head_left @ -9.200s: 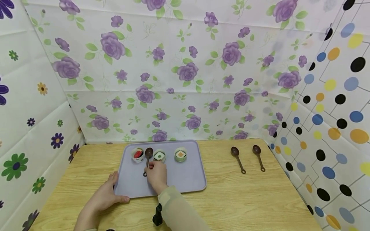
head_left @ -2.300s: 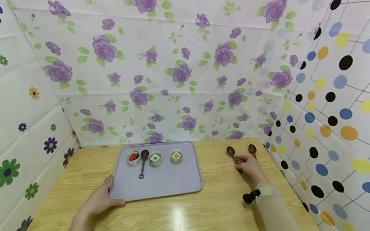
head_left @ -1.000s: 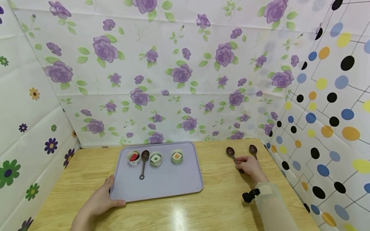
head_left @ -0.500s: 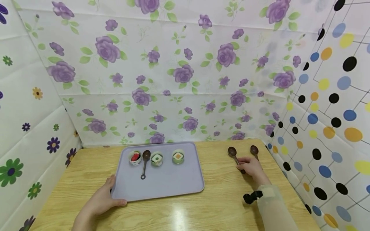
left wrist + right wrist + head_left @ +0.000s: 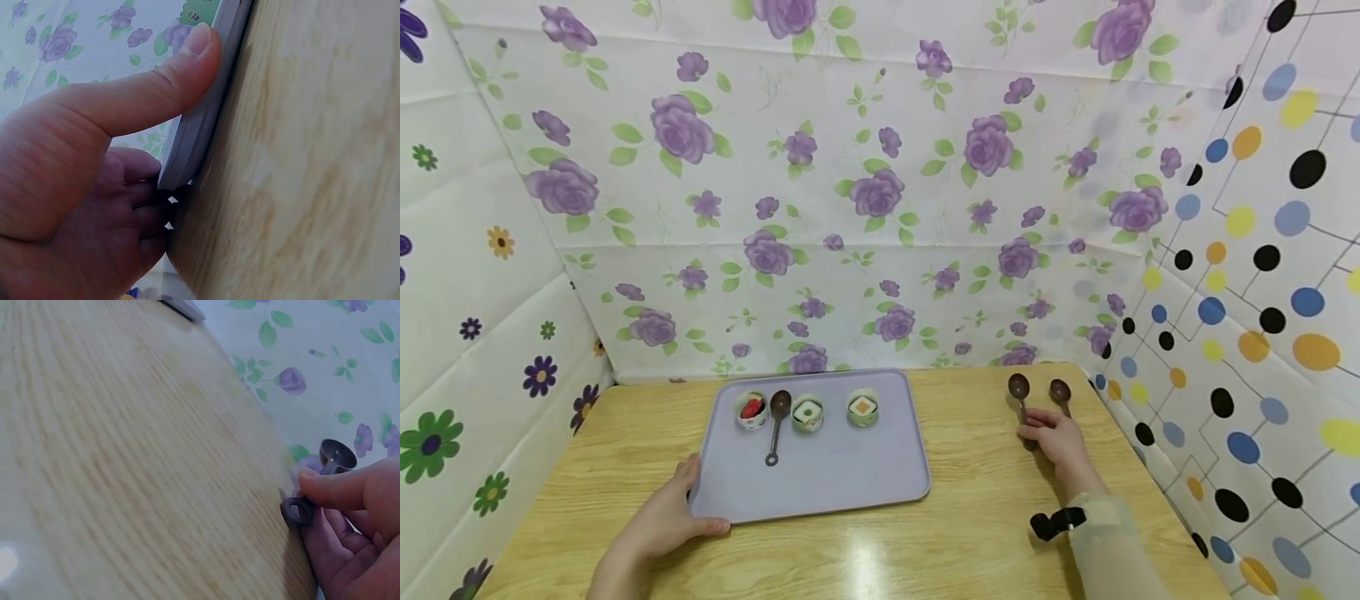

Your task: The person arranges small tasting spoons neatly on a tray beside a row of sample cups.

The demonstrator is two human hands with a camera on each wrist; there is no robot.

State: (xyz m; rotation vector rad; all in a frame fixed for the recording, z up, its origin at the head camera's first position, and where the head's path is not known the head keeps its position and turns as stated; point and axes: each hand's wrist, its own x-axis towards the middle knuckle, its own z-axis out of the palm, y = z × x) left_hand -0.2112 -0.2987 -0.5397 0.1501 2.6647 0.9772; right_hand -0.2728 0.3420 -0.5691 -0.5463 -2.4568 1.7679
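Apparently done: one brown spoon (image 5: pixel 780 406) on the tray (image 5: pixel 850 471), its bowl between the red-topped cup (image 5: pixel 751 408) and green-dotted cup (image 5: pixel 807 413). Apparently left: two spoons off the tray. Right hand (image 5: pixel 1060 443) pinches the nearer spoon (image 5: pixel 1018 387) by its handle; lift unclear. Far-right spoon (image 5: pixel 1060 390) lies on table (image 5: pixel 955 533), unheld. Left hand (image 5: pixel 662 510), thumb and fingers parted, grips tray corner.

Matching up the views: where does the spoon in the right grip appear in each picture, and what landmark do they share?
Head: the spoon is right of centre, below mid-height, its handle in the right grip.
Left wrist: not in the picture.
Right wrist: right side, bowl near mid-height, ring end lower.
Shared landmark: purple-flowered cloth.
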